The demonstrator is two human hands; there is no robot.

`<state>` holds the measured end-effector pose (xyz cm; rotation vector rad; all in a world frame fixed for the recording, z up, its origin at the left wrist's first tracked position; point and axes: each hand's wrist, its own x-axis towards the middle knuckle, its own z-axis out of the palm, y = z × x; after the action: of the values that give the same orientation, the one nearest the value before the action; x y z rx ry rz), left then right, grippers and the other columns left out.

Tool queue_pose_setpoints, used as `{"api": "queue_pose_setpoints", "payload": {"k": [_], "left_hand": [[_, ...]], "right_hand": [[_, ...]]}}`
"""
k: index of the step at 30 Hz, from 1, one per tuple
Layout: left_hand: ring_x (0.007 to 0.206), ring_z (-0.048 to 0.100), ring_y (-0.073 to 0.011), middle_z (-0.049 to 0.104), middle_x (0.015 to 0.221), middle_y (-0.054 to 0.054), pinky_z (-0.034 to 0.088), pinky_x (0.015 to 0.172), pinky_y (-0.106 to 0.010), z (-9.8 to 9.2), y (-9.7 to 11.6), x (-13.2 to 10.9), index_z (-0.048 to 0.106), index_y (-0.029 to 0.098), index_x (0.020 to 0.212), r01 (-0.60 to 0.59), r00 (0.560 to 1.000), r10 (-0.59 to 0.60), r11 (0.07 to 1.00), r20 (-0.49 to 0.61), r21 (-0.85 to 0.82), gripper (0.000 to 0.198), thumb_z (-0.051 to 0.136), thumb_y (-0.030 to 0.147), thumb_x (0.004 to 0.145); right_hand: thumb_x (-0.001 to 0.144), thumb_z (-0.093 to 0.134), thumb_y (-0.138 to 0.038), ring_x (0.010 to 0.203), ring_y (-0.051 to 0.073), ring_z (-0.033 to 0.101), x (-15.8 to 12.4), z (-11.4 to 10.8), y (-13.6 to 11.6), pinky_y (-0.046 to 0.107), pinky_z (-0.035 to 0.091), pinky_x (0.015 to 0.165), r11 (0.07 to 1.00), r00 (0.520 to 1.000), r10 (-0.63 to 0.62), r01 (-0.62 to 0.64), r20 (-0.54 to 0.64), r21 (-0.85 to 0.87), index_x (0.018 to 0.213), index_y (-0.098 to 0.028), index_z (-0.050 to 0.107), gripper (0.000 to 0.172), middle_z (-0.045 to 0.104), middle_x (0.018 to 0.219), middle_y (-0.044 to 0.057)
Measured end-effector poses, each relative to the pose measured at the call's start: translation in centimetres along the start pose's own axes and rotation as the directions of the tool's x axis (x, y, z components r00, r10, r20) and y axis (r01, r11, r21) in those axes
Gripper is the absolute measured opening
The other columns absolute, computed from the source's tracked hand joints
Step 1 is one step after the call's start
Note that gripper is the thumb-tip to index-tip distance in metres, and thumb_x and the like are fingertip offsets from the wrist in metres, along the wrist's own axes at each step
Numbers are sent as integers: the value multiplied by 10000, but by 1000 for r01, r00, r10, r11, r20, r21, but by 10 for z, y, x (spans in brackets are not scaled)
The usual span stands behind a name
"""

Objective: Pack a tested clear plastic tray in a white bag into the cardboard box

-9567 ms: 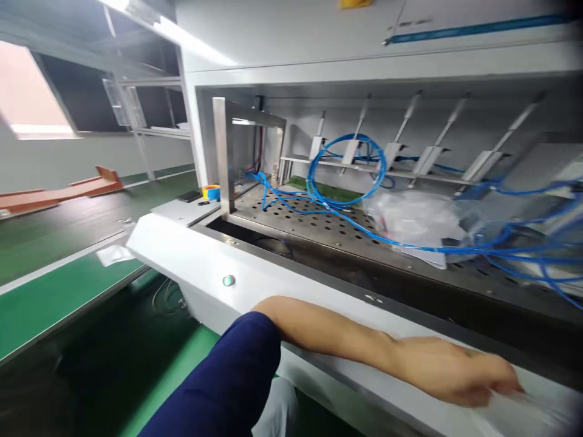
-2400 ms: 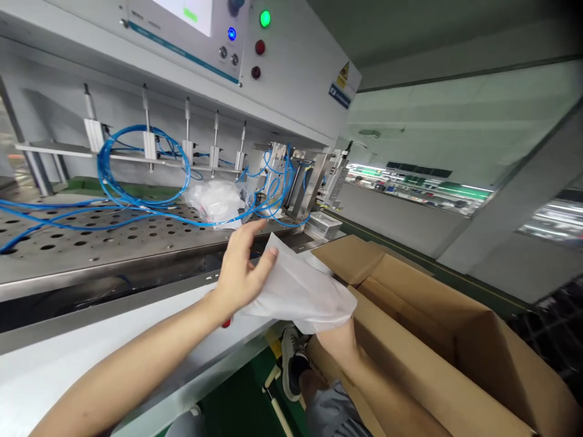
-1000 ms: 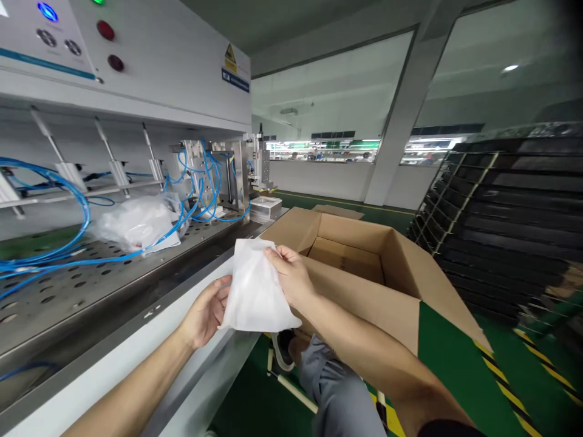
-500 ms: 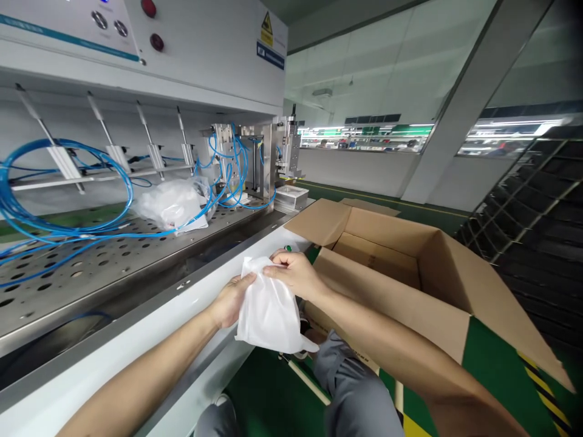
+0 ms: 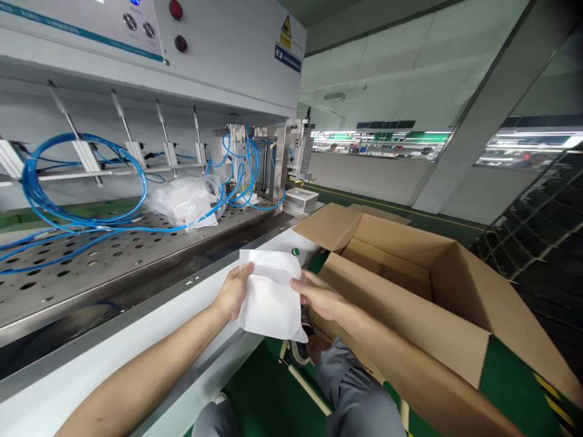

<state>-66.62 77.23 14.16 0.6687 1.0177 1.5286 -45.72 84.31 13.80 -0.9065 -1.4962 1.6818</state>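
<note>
A thin white pouch (image 5: 272,303), flat and softly creased, is stretched between my hands above my lap. My left hand (image 5: 234,291) pinches its left edge, thumb on the front face. At the opposite edge, my right hand (image 5: 316,294) grips the pouch with the thumb in front and the fingers mostly behind. The upper edge stands up fairly straight, while a lower right corner sticks out. Whatever may be inside the pouch cannot be made out.
A large open cardboard box (image 5: 392,285) stands to the right. On the left, a machine's perforated metal bench (image 5: 109,249) carries coiled blue tubing (image 5: 31,182) and a clear plastic bag (image 5: 182,200) of white items. A green button (image 5: 296,251) sits on the machine's front panel.
My hands have moved apart, from both pinching the pouch's top to holding its two sides. The pouch is spread wider and flatter. The view has shifted slightly left.
</note>
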Motion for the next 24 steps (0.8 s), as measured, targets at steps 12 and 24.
{"api": "queue_pose_setpoints", "payload": {"k": [12, 24], "left_hand": [[791, 703, -265, 733, 766, -87, 533, 772, -327, -1, -11, -12, 756, 114, 736, -16, 925, -61, 980, 375, 200, 460, 1020, 434, 537], [998, 690, -256, 724, 1153, -119, 558, 869, -334, -3, -14, -24, 722, 192, 1152, 199, 837, -301, 945, 456, 258, 582, 971, 416, 676]], "right_hand": [[784, 754, -347, 802, 175, 629, -3, 24, 0, 268, 461, 735, 924, 945, -218, 280, 245, -260, 1004, -140, 768, 302, 737, 913, 24], [873, 748, -425, 638, 82, 402, -37, 10, -6, 217, 296, 574, 840, 920, -238, 356, 311, -409, 737, -154, 587, 343, 479, 675, -57]]}}
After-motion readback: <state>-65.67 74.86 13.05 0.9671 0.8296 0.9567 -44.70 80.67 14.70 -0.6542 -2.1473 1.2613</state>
